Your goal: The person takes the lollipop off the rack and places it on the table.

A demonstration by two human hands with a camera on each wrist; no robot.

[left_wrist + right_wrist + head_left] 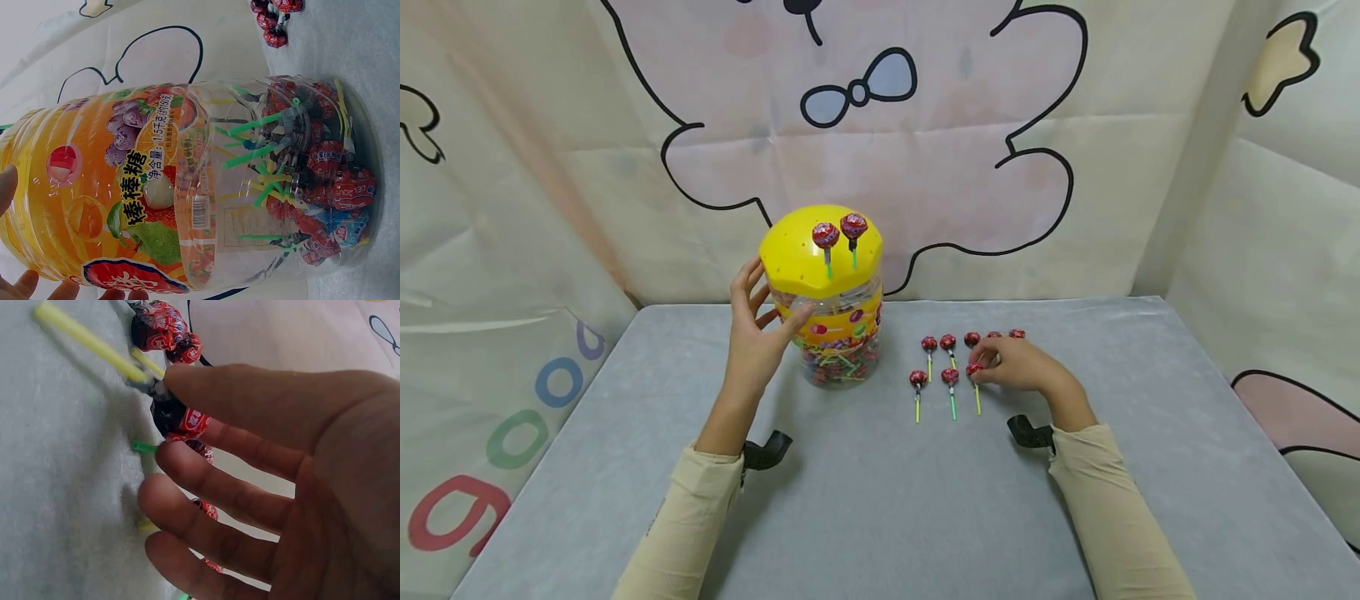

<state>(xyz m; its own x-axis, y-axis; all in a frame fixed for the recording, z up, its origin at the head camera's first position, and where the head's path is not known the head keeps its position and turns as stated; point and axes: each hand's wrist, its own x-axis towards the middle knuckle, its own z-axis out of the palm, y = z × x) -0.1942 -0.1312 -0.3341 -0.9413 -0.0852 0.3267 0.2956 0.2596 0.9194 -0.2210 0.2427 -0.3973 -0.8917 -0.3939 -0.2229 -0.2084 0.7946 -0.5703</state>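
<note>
My left hand (756,337) grips the side of a clear plastic lollipop jar (842,367), thumb in front and fingers behind. Its domed yellow lid (797,271) bears two red-wrapped lollipops with green sticks. Through the wall in the left wrist view, a heap of lollipops (325,159) lies in the jar's bottom. My right hand (1018,364) pinches a red-wrapped lollipop (94,345) with a yellow stick, thumb against the index finger. In the head view that lollipop is at the right end of the front row, beside a green-sticked lollipop (950,379).
Behind the front row runs a back row of lollipops (929,344), partly hidden by my right hand. A grey cloth covers the table (880,517). Printed curtains (1150,167) close in the back and both sides.
</note>
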